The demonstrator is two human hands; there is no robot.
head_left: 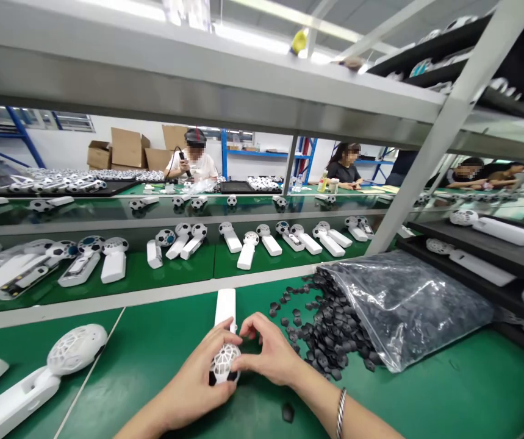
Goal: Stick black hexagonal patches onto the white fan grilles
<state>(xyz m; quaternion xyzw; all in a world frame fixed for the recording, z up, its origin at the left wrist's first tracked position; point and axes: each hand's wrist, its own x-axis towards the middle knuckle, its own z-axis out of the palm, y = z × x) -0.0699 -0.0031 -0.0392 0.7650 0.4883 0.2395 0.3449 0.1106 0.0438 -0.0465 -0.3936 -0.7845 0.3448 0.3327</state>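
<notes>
White plastic makes up the ball and the handle joined to it, which lie on the green table directly in front of the person, the handle pointing away. The left hand comes in from the lower left and curls around the ball, fingers over the far side and thumb along the near edge, gripping it loosely. From the lower right, the right hand bends at the wrist, its thumb tip against the ball's right side and its fingers crooked and parted from the thumb; whether a small piece sits beneath that thumb cannot be made out. A ridged metal bracelet circles the right wrist. The ball's upper face is an open lattice, with dark patches near its lower rim; the hands cover much of the rest. Beyond the right hand, flat, matt black pieces spill in a heap from a crinkled, glossy clear bag, whose contents blur together. One loose five-sided piece lies nearer the person. At left, another lattice-topped ball adjoins a long white handle cut off by the picture's edge.
</notes>
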